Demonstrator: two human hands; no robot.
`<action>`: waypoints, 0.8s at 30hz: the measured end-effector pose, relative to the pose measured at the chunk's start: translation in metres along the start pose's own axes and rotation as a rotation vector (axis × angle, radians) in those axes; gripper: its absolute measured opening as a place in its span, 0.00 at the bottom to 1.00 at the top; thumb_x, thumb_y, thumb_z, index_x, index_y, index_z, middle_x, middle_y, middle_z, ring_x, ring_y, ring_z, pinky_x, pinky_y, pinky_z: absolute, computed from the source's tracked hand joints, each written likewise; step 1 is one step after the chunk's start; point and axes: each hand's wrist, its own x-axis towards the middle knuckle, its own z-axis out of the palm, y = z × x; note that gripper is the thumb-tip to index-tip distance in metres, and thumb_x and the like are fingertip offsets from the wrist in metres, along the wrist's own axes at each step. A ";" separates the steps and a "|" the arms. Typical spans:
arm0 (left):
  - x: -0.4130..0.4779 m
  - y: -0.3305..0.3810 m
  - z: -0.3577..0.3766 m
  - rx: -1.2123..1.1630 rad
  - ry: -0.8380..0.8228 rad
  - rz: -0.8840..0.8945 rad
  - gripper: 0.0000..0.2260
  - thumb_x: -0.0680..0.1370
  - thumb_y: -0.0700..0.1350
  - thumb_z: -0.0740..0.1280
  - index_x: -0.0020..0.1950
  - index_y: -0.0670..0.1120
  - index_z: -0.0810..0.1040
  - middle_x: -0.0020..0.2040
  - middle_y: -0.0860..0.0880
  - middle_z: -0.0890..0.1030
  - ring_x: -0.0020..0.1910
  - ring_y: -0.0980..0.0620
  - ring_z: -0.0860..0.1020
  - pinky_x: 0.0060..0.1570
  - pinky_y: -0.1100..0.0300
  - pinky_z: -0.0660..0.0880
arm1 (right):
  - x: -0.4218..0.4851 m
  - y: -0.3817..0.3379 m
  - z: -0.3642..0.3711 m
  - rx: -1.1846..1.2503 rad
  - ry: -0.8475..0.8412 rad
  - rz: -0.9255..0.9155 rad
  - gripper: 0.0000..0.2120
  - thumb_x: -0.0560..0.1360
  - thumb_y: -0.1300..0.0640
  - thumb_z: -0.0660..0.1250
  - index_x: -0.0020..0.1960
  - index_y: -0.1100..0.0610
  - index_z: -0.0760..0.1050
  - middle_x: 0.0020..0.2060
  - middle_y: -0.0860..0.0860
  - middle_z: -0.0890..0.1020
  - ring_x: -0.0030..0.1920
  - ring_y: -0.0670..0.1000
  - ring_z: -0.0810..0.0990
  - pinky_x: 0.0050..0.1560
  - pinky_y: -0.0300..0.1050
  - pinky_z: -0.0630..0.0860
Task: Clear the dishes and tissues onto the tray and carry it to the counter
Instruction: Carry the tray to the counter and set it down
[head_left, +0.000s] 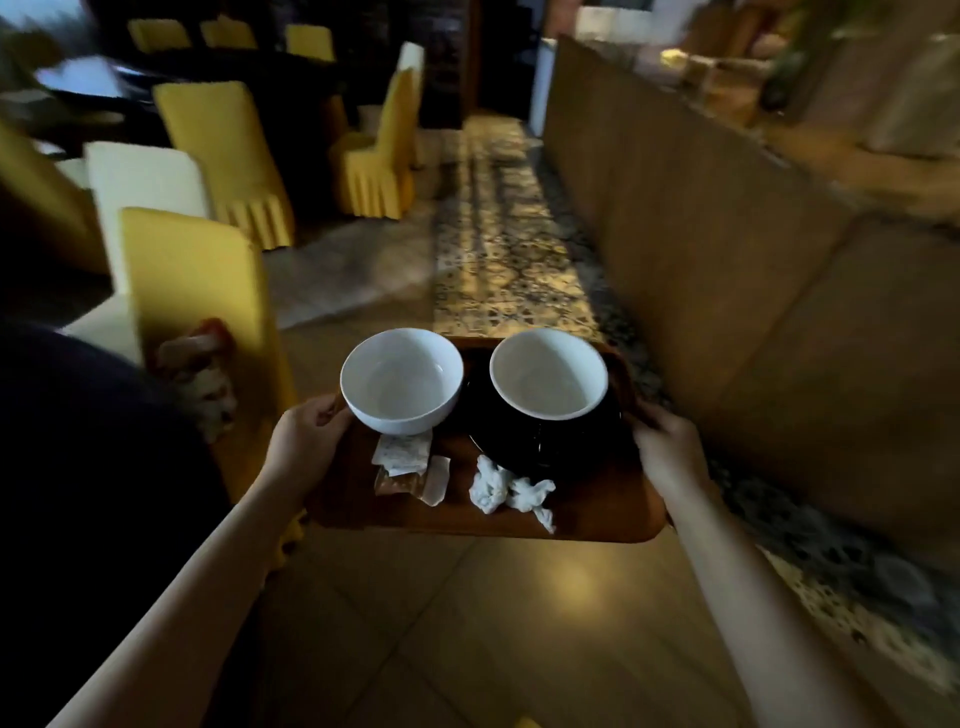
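A brown wooden tray (467, 512) is held up in the air over a tiled floor (441, 623), level and crosswise in front of the person. The left hand (306, 441) is closed around the tray's left edge, thumb on top of the rim; the right hand (670, 452) grips the right edge the same way.

On the tray's far left corner stands a white bowl (401, 379), upright and empty. Beside it, at the far right corner, a second white bowl (548, 373) sits on a black plate (550, 447); the two bowls stand close but apart. Just in front of the left bowl, toward the near edge, lie flat paper scraps (408, 465), some white and some brownish. To their right, two crumpled white tissues (506, 493) lie against the plate's near rim.

Left of the tray stands a chair in a yellow cover (202, 280), with more yellow-covered chairs (228, 150) and a white-covered one (145, 176) around dark tables further back. To the right runs a long wooden counter front (727, 249), its tabletop (810, 130) blurred. A patterned floor strip (504, 234) runs ahead alongside the counter.
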 end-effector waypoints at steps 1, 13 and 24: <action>0.005 0.009 0.017 0.012 -0.029 0.023 0.08 0.77 0.43 0.63 0.51 0.42 0.80 0.43 0.46 0.79 0.36 0.53 0.75 0.31 0.64 0.68 | 0.001 0.005 -0.016 -0.003 0.038 0.014 0.08 0.75 0.58 0.65 0.41 0.54 0.81 0.40 0.61 0.83 0.43 0.60 0.80 0.43 0.46 0.65; 0.035 0.142 0.226 0.043 -0.378 0.274 0.12 0.77 0.42 0.63 0.58 0.41 0.80 0.49 0.42 0.82 0.44 0.49 0.75 0.37 0.57 0.69 | 0.028 0.051 -0.201 -0.028 0.420 0.070 0.12 0.76 0.61 0.62 0.43 0.71 0.77 0.33 0.62 0.76 0.27 0.48 0.70 0.22 0.30 0.62; 0.058 0.259 0.393 0.084 -0.621 0.425 0.12 0.79 0.44 0.60 0.57 0.42 0.79 0.48 0.43 0.81 0.35 0.56 0.73 0.33 0.64 0.68 | 0.085 0.086 -0.327 0.048 0.653 0.141 0.11 0.76 0.60 0.63 0.36 0.57 0.78 0.23 0.46 0.79 0.25 0.39 0.76 0.25 0.31 0.72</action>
